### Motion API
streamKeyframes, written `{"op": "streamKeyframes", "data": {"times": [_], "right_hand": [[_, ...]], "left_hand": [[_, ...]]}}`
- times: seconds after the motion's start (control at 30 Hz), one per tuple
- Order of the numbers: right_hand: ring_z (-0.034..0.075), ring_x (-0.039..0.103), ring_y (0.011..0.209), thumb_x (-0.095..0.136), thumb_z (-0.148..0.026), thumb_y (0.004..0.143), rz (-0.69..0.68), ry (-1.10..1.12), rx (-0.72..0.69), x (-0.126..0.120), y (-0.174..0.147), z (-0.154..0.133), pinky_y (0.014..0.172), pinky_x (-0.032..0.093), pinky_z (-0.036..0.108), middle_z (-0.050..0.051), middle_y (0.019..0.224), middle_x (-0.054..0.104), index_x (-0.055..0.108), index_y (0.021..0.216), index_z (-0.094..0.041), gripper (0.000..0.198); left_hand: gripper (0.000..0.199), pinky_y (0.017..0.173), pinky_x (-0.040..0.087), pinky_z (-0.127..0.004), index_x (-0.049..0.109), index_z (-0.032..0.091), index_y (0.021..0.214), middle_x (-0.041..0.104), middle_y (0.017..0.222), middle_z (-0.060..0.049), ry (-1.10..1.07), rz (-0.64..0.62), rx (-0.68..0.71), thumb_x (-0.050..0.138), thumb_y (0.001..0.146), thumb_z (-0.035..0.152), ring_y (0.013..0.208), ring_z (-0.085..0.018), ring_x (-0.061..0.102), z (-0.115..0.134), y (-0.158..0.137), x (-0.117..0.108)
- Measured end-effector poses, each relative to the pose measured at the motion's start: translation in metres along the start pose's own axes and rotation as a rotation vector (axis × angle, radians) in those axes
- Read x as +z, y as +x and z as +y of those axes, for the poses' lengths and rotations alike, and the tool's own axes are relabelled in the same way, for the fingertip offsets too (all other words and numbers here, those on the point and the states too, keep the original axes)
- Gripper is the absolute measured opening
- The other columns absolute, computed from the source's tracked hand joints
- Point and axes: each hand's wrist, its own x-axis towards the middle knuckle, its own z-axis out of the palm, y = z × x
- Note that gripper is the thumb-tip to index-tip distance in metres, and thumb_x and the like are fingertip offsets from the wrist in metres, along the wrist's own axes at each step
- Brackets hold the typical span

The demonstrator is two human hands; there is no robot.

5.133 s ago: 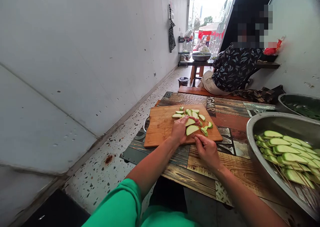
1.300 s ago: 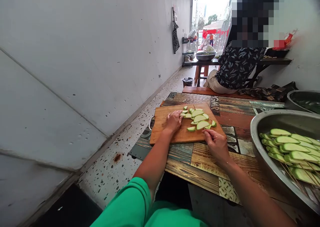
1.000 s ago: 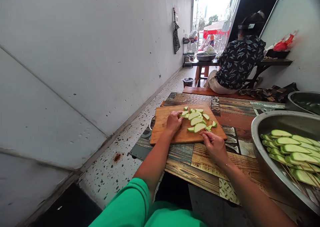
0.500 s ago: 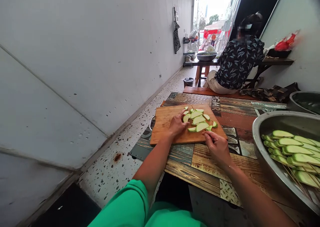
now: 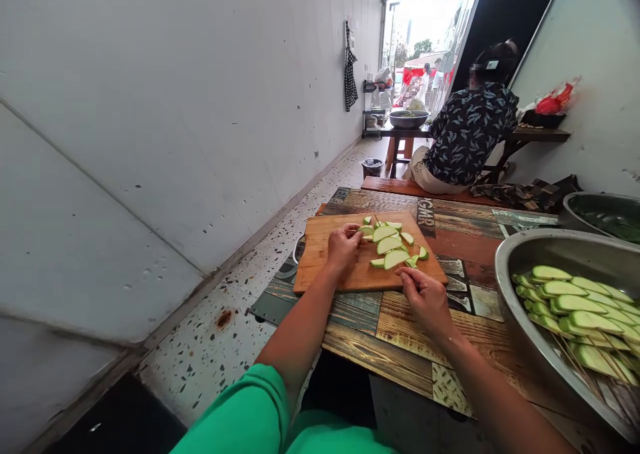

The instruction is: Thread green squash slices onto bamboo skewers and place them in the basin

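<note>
Half-round pale green zucchini slices [image 5: 387,245] lie on a wooden cutting board [image 5: 320,257]. Some of them are in a row on a thin wooden skewer, whose tip pokes out at the far end. My right hand [image 5: 425,297] pinches the near end of the skewer at the board's front edge. On the other side of the row, my left hand [image 5: 345,249] has its thumb and fingers closed on the edge of a loose zucchini slice [image 5: 366,230]. A few smaller pieces [image 5: 423,253] lie around the row.
At the right stands a large metal bowl [image 5: 505,274] with many skewered zucchini slices [image 5: 575,304]. Behind it is another metal basin [image 5: 575,204]. A person in a dark patterned shirt [image 5: 470,134] sits on a bench [image 5: 385,185] beyond the table. A white wall [image 5: 225,107] runs along the left.
My left hand has drawn back a little to the left, its fingers now closing on a slice's edge. My right hand still holds the skewer. The view has shifted slightly.
</note>
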Motion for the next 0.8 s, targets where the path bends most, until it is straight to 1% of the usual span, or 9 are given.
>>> {"op": "streamKeyframes", "data": {"times": [0.1,0.2,0.33,0.47,0.57,0.67,0.73,0.8], "right_hand": [[0.018,0.066,0.068,0.046,-0.035,0.088,-0.007,-0.001,-0.022,0.000,0.000,-0.003,0.059,0.049,0.025,0.007,0.079,0.072,0.068,0.087,-0.015,0.030],[0.019,0.067,0.070,0.047,-0.034,0.087,0.009,-0.003,-0.063,0.002,-0.002,-0.004,0.063,0.051,0.026,0.008,0.082,0.072,0.068,0.086,-0.015,0.028],[0.019,0.068,0.073,0.048,-0.033,0.086,0.016,-0.009,-0.085,0.005,-0.003,-0.003,0.065,0.052,0.027,0.008,0.083,0.073,0.069,0.087,-0.016,0.027],[0.019,0.068,0.071,0.048,-0.032,0.087,0.002,-0.009,-0.090,0.006,-0.003,-0.003,0.065,0.052,0.027,0.007,0.081,0.073,0.069,0.086,-0.017,0.026],[0.018,0.067,0.067,0.047,-0.031,0.087,-0.010,-0.014,-0.105,0.006,-0.004,-0.004,0.062,0.051,0.025,0.007,0.079,0.073,0.069,0.085,-0.017,0.026],[0.018,0.067,0.065,0.047,-0.032,0.087,-0.017,-0.025,-0.113,0.006,-0.004,-0.004,0.061,0.051,0.025,0.006,0.078,0.073,0.069,0.085,-0.017,0.026],[0.019,0.068,0.068,0.048,-0.032,0.086,-0.019,-0.032,-0.118,0.006,-0.004,-0.003,0.063,0.051,0.026,0.007,0.080,0.073,0.069,0.085,-0.017,0.026],[0.019,0.069,0.071,0.048,-0.032,0.086,-0.029,-0.043,-0.122,0.007,-0.005,-0.003,0.064,0.052,0.027,0.007,0.081,0.073,0.069,0.085,-0.017,0.025]], "left_hand": [[0.018,0.065,0.052,-0.027,0.063,0.013,0.091,0.068,0.072,-0.004,-0.217,0.028,-0.123,0.068,0.074,0.016,0.058,-0.013,0.063,0.004,0.001,-0.001],[0.017,0.066,0.052,-0.024,0.062,0.010,0.087,0.067,0.074,-0.004,-0.414,0.002,-0.224,0.070,0.072,0.011,0.060,-0.010,0.063,0.011,0.000,-0.003],[0.011,0.060,0.051,-0.018,0.061,0.010,0.081,0.064,0.070,-0.003,-0.566,-0.012,-0.345,0.065,0.074,0.004,0.059,-0.008,0.061,0.018,0.000,-0.005],[0.010,0.056,0.049,-0.014,0.060,0.012,0.079,0.062,0.068,-0.002,-0.655,-0.003,-0.390,0.057,0.079,0.002,0.058,-0.006,0.059,0.019,0.004,-0.008],[0.015,0.056,0.047,-0.013,0.059,0.013,0.076,0.061,0.068,-0.001,-0.658,0.015,-0.402,0.051,0.083,0.002,0.057,-0.004,0.056,0.018,0.007,-0.010],[0.013,0.065,0.049,-0.015,0.059,0.014,0.077,0.063,0.072,-0.001,-0.596,0.041,-0.408,0.052,0.084,0.006,0.060,-0.005,0.058,0.017,0.008,-0.010],[0.010,0.073,0.051,-0.021,0.058,0.014,0.079,0.065,0.077,-0.003,-0.604,0.059,-0.402,0.053,0.085,0.009,0.068,-0.009,0.063,0.017,0.007,-0.011],[0.007,0.079,0.053,-0.028,0.058,0.013,0.081,0.067,0.078,-0.006,-0.648,0.074,-0.390,0.053,0.085,0.010,0.074,-0.013,0.066,0.017,0.007,-0.011]]}}
